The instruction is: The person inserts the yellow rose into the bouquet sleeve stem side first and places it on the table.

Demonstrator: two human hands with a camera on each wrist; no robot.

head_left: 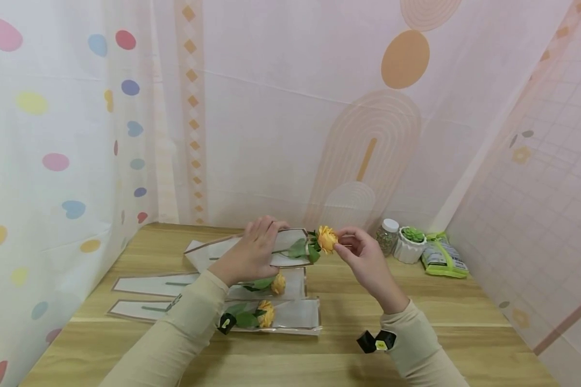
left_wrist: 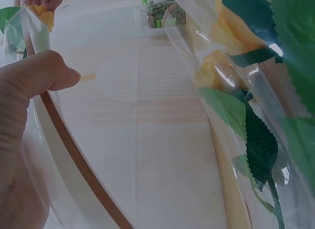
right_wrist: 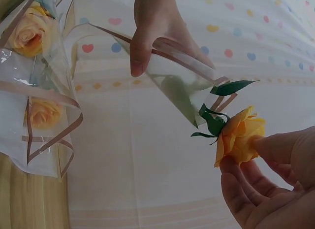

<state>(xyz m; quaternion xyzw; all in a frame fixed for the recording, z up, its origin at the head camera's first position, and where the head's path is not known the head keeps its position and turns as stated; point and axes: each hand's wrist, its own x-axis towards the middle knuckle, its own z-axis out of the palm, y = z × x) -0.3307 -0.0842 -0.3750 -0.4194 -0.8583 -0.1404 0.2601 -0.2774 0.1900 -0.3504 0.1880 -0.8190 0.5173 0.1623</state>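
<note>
My left hand (head_left: 254,250) grips a clear, brown-edged flower sleeve (right_wrist: 167,91), its thumb on the near side and its fingers over the far side. A yellow artificial rose (head_left: 327,239) pokes out of the sleeve's right-hand opening, while green leaves (head_left: 297,248) and stem lie inside. At the bloom, my right hand (head_left: 370,263) pinches the petals between thumb and fingers. Nearer me, two more sleeved yellow roses, a middle one (head_left: 278,284) and a front one (head_left: 266,314), lie on the table under my left forearm, which partly covers them.
At the back right of the wooden table (head_left: 348,355) stand a white-lidded jar (head_left: 387,236), a succulent in a white pot (head_left: 410,247) and a green-and-grey packet (head_left: 444,258). Patterned curtains (head_left: 271,134) hang behind and at both sides.
</note>
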